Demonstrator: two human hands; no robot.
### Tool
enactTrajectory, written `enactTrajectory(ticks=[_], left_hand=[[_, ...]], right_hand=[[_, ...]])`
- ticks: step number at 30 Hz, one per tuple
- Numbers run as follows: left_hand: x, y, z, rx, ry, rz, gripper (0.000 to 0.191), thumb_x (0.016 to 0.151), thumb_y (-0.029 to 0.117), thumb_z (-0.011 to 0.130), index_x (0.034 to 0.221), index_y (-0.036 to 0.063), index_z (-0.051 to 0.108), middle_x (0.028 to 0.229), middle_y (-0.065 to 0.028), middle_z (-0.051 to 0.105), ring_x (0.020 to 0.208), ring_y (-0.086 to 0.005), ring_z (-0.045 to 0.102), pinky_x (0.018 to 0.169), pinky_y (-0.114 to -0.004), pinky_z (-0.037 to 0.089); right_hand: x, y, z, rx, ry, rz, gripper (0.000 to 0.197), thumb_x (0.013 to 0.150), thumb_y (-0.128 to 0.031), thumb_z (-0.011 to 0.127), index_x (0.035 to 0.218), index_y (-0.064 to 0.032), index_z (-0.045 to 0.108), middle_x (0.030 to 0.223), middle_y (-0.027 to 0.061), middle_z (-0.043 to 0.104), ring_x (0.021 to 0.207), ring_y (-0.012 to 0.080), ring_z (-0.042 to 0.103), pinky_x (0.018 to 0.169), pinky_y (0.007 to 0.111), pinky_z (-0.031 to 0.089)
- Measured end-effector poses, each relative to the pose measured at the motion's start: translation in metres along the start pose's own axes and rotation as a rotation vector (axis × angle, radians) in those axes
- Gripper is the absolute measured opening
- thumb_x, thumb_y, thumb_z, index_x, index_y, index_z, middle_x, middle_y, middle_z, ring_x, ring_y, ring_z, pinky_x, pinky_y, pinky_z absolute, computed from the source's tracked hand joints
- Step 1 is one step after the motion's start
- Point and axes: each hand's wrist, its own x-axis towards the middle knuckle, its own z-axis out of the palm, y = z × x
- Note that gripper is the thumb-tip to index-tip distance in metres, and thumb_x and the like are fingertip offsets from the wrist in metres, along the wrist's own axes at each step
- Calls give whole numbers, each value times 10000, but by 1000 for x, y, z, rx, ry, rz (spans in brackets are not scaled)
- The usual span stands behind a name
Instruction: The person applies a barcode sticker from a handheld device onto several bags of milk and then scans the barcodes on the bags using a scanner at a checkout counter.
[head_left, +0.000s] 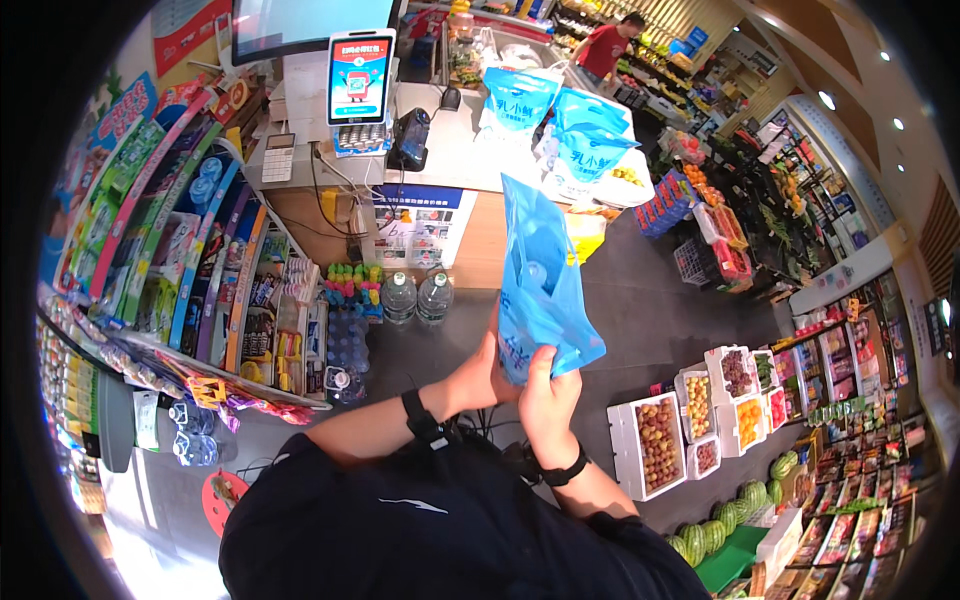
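In front of my body I hold a blue plastic bag (551, 315) with both hands. My left hand (487, 379) supports its left side and lower end, and part of that hand is hidden behind the plastic. My right hand (549, 394) grips the lower right part, its thumb lying over the front. The bag's sides stand apart, showing a hollow between them; what it contains is unclear. Beyond it, several blue-and-white printed bags (517, 105) rest on the white counter (450, 161). A yellow bag (586, 236) is partly covered by the blue one.
A payment terminal (360, 82), a black scanner (411, 139) and a calculator (278, 157) sit on the counter. Snack shelves (172, 247) flank the left. Water jugs (399, 298) stand below. Fruit boxes (649, 450) and watermelons (694, 541) line the right floor. A person (604, 52) bends farther back.
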Motion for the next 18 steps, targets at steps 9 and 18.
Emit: enactTrajectory(ticks=[9,18], left_hand=[[145,-27,-50,-415,411,-18,615,1000,573,389,1450,155,401,1390,-53,533,1291,-237,499,1082,-434,405],[249,-128,-97,54,719,-58,980,750,56,799,1500,45,170,1387,-143,453,1295,-244,455,1070,-402,394]], right_hand=[[183,72,16,139,-229,-106,467,1001,-190,473,1386,73,456,1479,221,426,1402,363,359,1146,423,266],[350,124,33,343,-446,-172,455,997,-232,502,1353,50,498,1467,207,444,1405,414,338,1125,448,298]])
